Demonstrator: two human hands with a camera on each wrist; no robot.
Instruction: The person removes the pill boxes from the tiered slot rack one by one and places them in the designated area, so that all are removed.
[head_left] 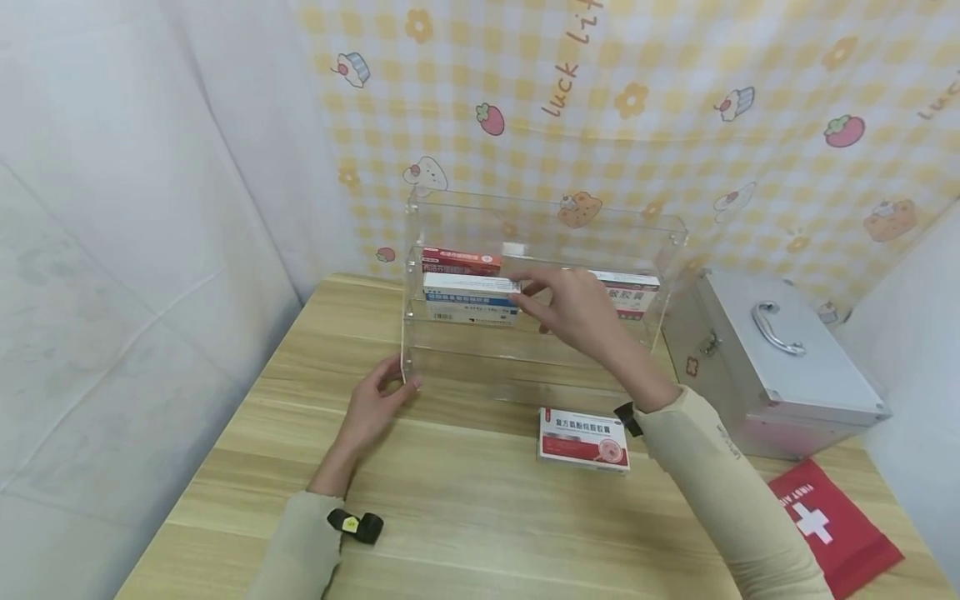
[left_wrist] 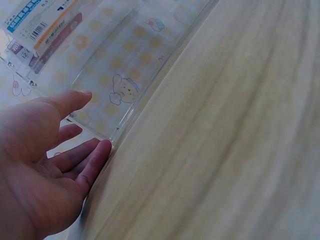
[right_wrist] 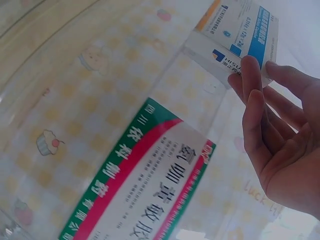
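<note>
A clear acrylic tiered rack stands on the wooden table. My right hand pinches the right end of a blue and white medicine box at the rack's left side; in the right wrist view, thumb and fingertips meet at the end of this box. Behind it a red medicine box shows on a higher tier. A white, red and green capsule box sits farther right in the rack, partly behind my right hand in the head view. My left hand holds the rack's lower left edge, thumb in front.
A red and white medicine box lies flat on the table before the rack. To the right stand a silver metal case with a handle and a red first aid pouch. A yellow checked cloth hangs behind.
</note>
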